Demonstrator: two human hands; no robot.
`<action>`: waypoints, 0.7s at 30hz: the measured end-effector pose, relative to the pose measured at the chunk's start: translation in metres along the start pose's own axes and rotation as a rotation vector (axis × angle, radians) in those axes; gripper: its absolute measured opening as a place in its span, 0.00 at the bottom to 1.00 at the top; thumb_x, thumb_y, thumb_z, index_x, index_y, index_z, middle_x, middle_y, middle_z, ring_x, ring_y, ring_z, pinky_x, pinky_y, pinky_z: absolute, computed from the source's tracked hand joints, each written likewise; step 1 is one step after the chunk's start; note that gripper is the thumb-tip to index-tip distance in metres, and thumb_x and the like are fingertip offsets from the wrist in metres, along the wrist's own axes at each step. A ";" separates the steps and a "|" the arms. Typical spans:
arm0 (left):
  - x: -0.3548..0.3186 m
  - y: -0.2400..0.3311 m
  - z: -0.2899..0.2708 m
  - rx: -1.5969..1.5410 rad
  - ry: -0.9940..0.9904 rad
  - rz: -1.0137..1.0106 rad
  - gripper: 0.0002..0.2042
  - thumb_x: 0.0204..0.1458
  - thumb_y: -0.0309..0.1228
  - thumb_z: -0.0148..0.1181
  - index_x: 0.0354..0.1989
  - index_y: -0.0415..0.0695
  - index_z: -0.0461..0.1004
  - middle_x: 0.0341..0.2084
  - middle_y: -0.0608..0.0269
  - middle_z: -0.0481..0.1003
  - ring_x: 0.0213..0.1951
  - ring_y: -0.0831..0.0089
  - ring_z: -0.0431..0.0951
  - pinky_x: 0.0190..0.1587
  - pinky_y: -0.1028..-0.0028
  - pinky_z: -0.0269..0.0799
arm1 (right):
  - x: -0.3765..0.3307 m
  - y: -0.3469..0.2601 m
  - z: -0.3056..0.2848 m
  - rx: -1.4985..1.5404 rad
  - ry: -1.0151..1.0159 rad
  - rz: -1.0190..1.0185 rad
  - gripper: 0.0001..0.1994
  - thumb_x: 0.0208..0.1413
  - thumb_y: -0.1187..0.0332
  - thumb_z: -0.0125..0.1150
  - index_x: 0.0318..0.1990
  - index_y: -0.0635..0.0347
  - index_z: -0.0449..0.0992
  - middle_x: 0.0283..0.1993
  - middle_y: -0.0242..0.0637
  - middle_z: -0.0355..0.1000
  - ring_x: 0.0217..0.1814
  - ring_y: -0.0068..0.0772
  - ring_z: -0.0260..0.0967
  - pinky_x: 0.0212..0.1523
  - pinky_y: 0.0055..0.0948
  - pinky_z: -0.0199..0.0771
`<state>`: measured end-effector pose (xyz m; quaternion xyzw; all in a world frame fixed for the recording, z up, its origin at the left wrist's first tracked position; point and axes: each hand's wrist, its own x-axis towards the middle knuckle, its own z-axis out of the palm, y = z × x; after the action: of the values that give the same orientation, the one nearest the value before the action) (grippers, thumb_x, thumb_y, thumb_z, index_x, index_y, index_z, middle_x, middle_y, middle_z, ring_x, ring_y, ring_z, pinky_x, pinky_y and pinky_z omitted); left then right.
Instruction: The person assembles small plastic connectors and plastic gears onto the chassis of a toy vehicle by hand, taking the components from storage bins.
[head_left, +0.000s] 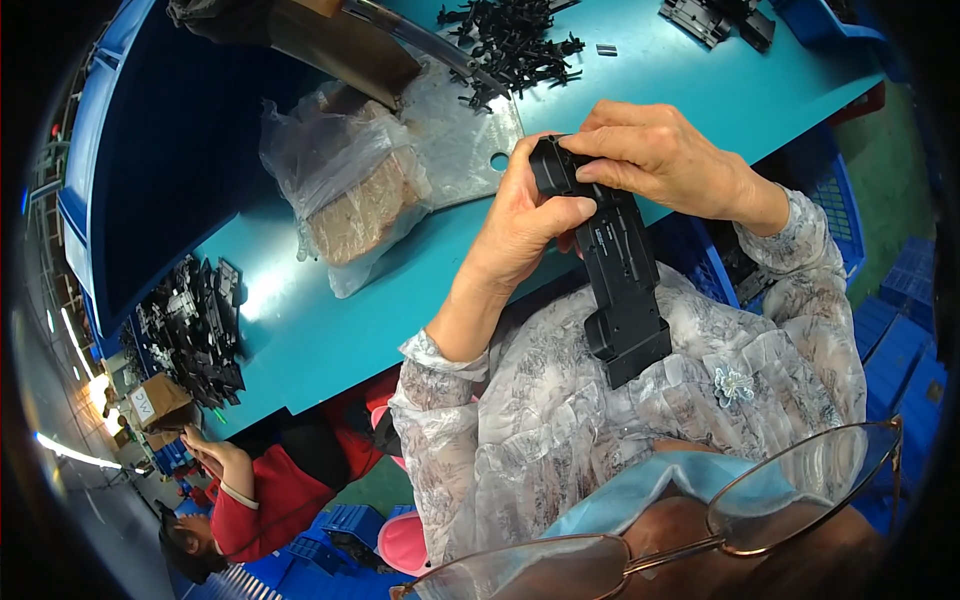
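Between left hand [520, 225] and right hand [655, 155]: black plastic part [620, 280].

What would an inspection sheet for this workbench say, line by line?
Surface: teal bench, glare at its left part.
Job's things: long black plastic part, held upright over the bench edge against the person's chest.
Clutter: clear bag of brown pads; pile of small black clips; heap of black parts at the left edge; metal plate.
Hands: left hand grips the part's upper end from below; right hand has its fingers pressing on the top.
Cables: nothing seen.
Surroundings: blue crates; another person in red, lower left.
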<state>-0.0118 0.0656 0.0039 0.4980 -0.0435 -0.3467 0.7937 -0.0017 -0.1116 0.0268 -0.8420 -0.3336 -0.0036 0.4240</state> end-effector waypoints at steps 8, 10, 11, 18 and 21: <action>0.002 -0.008 -0.006 0.006 0.013 -0.012 0.26 0.36 0.24 0.54 0.46 0.41 0.52 0.26 0.64 0.65 0.21 0.80 0.66 0.16 0.84 0.61 | 0.000 -0.005 -0.001 -0.088 -0.122 -0.007 0.07 0.46 0.70 0.51 0.31 0.63 0.66 0.27 0.43 0.61 0.26 0.45 0.63 0.24 0.35 0.63; 0.001 -0.009 -0.005 0.027 0.004 -0.040 0.25 0.36 0.23 0.53 0.46 0.41 0.53 0.26 0.65 0.65 0.20 0.81 0.66 0.16 0.84 0.61 | -0.002 0.001 -0.002 -0.052 -0.139 -0.017 0.07 0.47 0.69 0.50 0.31 0.63 0.66 0.28 0.44 0.61 0.27 0.46 0.63 0.27 0.35 0.63; 0.003 -0.011 -0.005 0.030 0.026 -0.041 0.25 0.36 0.23 0.54 0.46 0.41 0.53 0.26 0.65 0.65 0.20 0.81 0.66 0.16 0.84 0.61 | -0.003 0.001 -0.005 -0.023 -0.165 -0.012 0.08 0.47 0.68 0.49 0.32 0.64 0.66 0.28 0.44 0.61 0.28 0.47 0.62 0.28 0.35 0.63; 0.001 -0.007 0.001 -0.027 0.073 -0.018 0.21 0.36 0.22 0.52 0.41 0.41 0.54 0.24 0.64 0.66 0.15 0.80 0.67 0.13 0.83 0.62 | -0.001 -0.003 -0.002 -0.009 -0.167 0.035 0.09 0.48 0.67 0.49 0.31 0.65 0.66 0.29 0.44 0.60 0.27 0.45 0.62 0.28 0.36 0.62; 0.003 -0.006 0.003 -0.034 0.064 -0.032 0.20 0.36 0.22 0.51 0.40 0.41 0.55 0.24 0.64 0.66 0.15 0.79 0.67 0.11 0.83 0.63 | -0.001 -0.008 -0.002 -0.016 -0.149 0.082 0.09 0.48 0.68 0.49 0.28 0.66 0.67 0.28 0.44 0.61 0.27 0.46 0.63 0.27 0.36 0.63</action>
<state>-0.0144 0.0599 0.0001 0.4960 -0.0043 -0.3440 0.7973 -0.0064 -0.1104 0.0336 -0.8562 -0.3297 0.0738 0.3910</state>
